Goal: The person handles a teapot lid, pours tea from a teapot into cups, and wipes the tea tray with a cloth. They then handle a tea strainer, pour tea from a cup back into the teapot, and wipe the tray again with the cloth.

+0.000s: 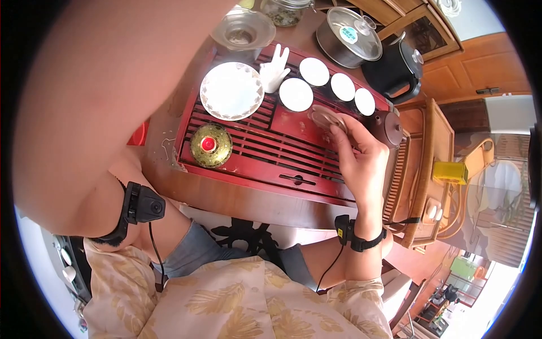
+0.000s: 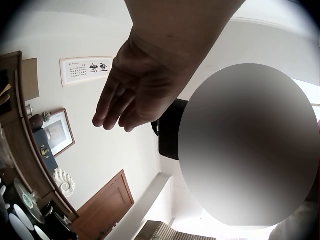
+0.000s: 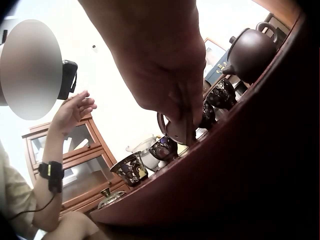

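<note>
Over the red slatted tea tray (image 1: 254,172), my right hand (image 1: 364,158) pinches a small brown piece (image 1: 324,117) between thumb and fingers. In the right wrist view this brown piece (image 3: 180,132) has a loop at one side and sits low, close over the tray. Which kind of piece it is, I cannot tell. My left hand (image 2: 142,92) is raised beside the head, holding nothing, its fingers loosely bent; the right wrist view shows that left hand (image 3: 75,111) too. Nearest my right hand are a brown clay teapot (image 1: 388,127) and a white-lined cup (image 1: 296,95).
Several more cups (image 1: 342,87), a wide bowl (image 1: 232,91), a patterned green lid (image 1: 219,152) and a white hand-shaped figure (image 1: 274,73) stand on the tray. Behind it are a lidded pot (image 1: 341,45), a black kettle (image 1: 389,68) and a clear pitcher (image 1: 251,28).
</note>
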A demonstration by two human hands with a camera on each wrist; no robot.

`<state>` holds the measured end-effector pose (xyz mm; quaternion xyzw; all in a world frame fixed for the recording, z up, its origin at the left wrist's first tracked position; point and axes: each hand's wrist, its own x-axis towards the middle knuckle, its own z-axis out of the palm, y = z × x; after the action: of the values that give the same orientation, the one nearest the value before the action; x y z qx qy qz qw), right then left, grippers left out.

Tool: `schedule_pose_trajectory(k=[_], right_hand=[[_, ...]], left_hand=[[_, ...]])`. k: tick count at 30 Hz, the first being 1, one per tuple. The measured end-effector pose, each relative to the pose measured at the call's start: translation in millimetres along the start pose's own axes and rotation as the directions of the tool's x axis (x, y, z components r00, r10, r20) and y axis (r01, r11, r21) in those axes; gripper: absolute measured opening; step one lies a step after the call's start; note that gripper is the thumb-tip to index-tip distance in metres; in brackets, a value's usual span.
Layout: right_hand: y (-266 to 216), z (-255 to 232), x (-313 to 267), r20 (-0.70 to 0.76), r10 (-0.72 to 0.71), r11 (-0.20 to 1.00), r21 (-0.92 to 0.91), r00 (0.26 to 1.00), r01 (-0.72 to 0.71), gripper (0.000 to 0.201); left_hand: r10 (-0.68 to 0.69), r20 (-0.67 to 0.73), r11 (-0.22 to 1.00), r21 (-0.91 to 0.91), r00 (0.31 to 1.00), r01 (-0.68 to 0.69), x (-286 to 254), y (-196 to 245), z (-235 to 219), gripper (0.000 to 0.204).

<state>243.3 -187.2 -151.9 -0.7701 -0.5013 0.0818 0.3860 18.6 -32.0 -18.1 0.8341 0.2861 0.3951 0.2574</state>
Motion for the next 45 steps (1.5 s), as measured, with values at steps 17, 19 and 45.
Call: schedule_pose_trajectory(k=[17,19,45], right_hand=[[10,-15,5,-0.074,0.027,0.993,-0.111,0.997,-0.036,0.026],[15,-17,5,-0.089,0.004,0.988,-0.151,0.996,-0.018,0.025],[7,-12,6,-0.11,-0.078,0.99,-0.123,0.991,0.064,0.028]], left_hand=[[-0.003,0.028,0.999,-0.049,1.0,0.004,-4,0,0,0.01],[-0.006,0.027,0.999,-0.051,1.0,0.007,-4,-1,-1,0.01],[-0.004,0.073,0.993,-0.115,0.997,0.012,-2,5,7,0.01]])
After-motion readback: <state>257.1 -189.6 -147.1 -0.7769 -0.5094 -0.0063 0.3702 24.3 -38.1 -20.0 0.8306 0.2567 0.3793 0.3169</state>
